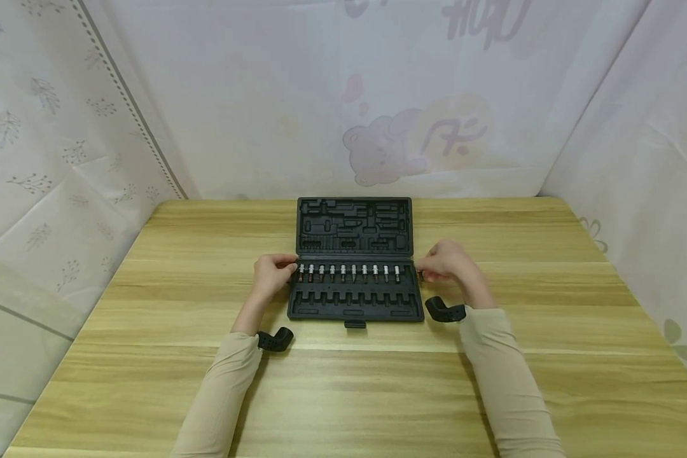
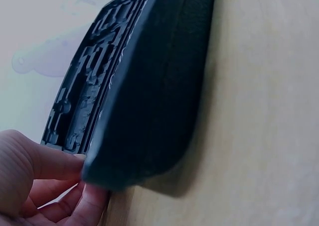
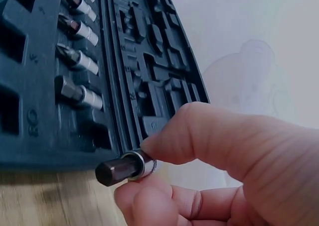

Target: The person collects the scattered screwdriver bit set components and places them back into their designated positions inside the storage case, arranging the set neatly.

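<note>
An open black bit socket case [image 1: 355, 313] lies on the wooden table, its lid [image 1: 355, 226] laid back toward the wall. A row of silver-collared bit sockets [image 1: 353, 272] fills the upper part of its tray. My left hand [image 1: 271, 277] grips the case's left end near the hinge, thumb and fingers about the corner in the left wrist view. Just off the right end, my right hand [image 1: 451, 262] pinches a hex bit socket [image 3: 118, 170] between thumb and fingers, its dark tip pointing out. Beside it in the right wrist view, the tray's end slot [image 3: 94, 135] holds nothing.
The wooden table [image 1: 355, 394] runs back to a printed curtain [image 1: 252, 114], with more curtain along both sides. A lower row of slots [image 1: 349, 298] shows in the tray. A latch [image 1: 355, 324] juts from the case's front. Each wrist wears a black camera mount [image 1: 445, 310].
</note>
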The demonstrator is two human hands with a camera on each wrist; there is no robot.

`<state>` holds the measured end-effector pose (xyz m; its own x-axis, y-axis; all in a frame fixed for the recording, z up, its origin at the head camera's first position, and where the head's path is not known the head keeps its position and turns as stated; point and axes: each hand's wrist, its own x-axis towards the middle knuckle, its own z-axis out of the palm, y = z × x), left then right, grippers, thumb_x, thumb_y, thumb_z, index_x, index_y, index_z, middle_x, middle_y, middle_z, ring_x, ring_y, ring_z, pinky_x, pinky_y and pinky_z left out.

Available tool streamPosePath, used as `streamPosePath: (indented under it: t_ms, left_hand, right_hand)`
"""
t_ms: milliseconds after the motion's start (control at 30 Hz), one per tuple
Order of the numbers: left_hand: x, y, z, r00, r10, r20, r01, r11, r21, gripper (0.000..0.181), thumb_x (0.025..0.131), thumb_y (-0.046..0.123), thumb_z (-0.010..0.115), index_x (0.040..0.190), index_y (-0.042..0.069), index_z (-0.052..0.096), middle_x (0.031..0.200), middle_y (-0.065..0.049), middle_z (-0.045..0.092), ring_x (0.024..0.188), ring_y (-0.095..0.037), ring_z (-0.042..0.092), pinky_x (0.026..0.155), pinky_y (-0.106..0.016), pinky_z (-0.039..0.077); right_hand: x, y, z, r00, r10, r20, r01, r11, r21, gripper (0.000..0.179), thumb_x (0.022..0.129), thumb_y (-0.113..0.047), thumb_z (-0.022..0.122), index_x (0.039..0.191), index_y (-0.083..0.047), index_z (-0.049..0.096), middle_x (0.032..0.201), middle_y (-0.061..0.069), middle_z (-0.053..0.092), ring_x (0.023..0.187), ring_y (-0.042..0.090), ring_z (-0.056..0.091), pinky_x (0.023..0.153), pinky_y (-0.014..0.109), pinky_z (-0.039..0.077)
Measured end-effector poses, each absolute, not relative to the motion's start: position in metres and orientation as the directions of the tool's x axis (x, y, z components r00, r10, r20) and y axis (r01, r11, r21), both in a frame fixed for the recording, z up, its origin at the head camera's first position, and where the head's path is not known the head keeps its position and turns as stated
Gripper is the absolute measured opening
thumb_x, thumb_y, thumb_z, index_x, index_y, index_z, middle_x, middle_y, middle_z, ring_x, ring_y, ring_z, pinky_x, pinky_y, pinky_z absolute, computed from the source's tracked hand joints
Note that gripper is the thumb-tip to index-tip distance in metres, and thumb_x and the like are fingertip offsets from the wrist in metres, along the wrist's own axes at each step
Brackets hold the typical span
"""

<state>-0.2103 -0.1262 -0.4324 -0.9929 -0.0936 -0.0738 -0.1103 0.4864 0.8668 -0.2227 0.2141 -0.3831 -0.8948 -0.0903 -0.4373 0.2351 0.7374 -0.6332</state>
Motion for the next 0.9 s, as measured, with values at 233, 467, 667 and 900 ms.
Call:
streamPosePath:
  t_ms: [233, 467, 667, 900]
  left_hand:
    - [-0.211, -0.127, -0.434, -0.993, -0.091, -0.070, -0.105, 0.484, 0.869, 0.022, 0.087, 0.001, 0.061, 0.107, -0.002, 0.069, 0.101, -0.021, 0.067, 0.065, -0.018, 0.062, 0.055, -0.022, 0.047]
    - [-0.210, -0.127, -0.434, -0.994, -0.090, -0.067, -0.102, 0.478, 0.872, 0.022, 0.087, 0.001, 0.061, 0.107, -0.002, 0.070, 0.100, -0.021, 0.068, 0.063, -0.016, 0.061, 0.054, -0.021, 0.047]
    - [-0.211, -0.127, -0.435, -0.994, -0.091, -0.066, -0.101, 0.471, 0.876, 0.022, 0.086, 0.000, 0.061, 0.106, -0.003, 0.070, 0.100, -0.022, 0.067, 0.063, -0.015, 0.060, 0.054, -0.021, 0.046]
    - [-0.212, -0.127, -0.435, -0.993, -0.092, -0.072, -0.107, 0.473, 0.875, 0.022, 0.087, 0.000, 0.061, 0.106, -0.003, 0.069, 0.100, -0.021, 0.067, 0.064, -0.016, 0.061, 0.055, -0.021, 0.047]
  right_hand:
    - [-0.226, 0.208, -0.385, -0.892, -0.091, -0.443, 0.242, 0.732, -0.637, 0.024, 0.085, -0.015, 0.061, 0.075, 0.006, 0.067, 0.055, 0.002, 0.059, 0.049, 0.011, 0.056, 0.047, 0.023, 0.042]
    - [-0.229, 0.201, -0.389, -0.891, -0.081, -0.446, 0.239, 0.752, -0.614, 0.025, 0.084, -0.015, 0.063, 0.063, -0.001, 0.063, 0.051, 0.001, 0.056, 0.046, 0.010, 0.051, 0.045, 0.022, 0.039]
    - [-0.229, 0.194, -0.389, -0.902, -0.056, -0.428, 0.223, 0.788, -0.573, 0.030, 0.084, -0.014, 0.064, 0.057, -0.006, 0.053, 0.049, 0.001, 0.052, 0.044, 0.010, 0.048, 0.044, 0.021, 0.037]
    - [-0.228, 0.192, -0.386, -0.899, -0.058, -0.435, 0.231, 0.781, -0.580, 0.034, 0.082, -0.011, 0.069, 0.056, -0.008, 0.049, 0.049, 0.001, 0.051, 0.044, 0.010, 0.050, 0.044, 0.022, 0.038]
